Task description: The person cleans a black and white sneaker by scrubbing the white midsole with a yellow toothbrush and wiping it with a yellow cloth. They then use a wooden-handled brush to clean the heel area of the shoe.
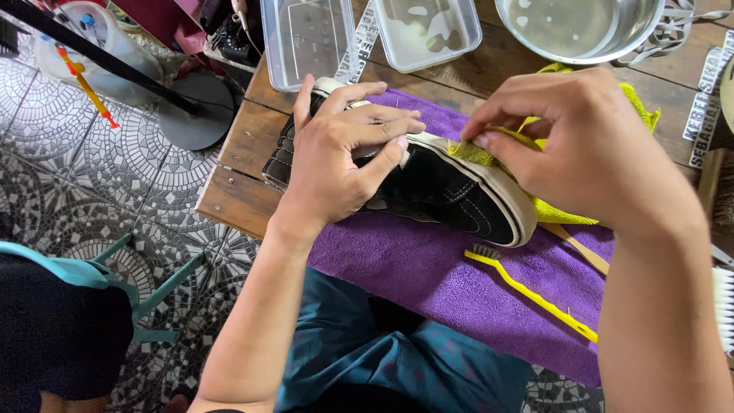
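while left hand (344,157) steadies suede shoe (443,191), right hand (573,138) pinches cloth (470,153).

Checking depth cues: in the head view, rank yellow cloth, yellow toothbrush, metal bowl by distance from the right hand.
1. yellow cloth: pinched in the right hand, against the shoe's sole.
2. metal bowl: just beyond the hand, top of table.
3. yellow toothbrush: on the purple towel, nearer the person.

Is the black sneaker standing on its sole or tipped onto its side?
Tipped on its side. The black sneaker lies on the purple towel with its white sole edge facing up, steadied by the left hand.
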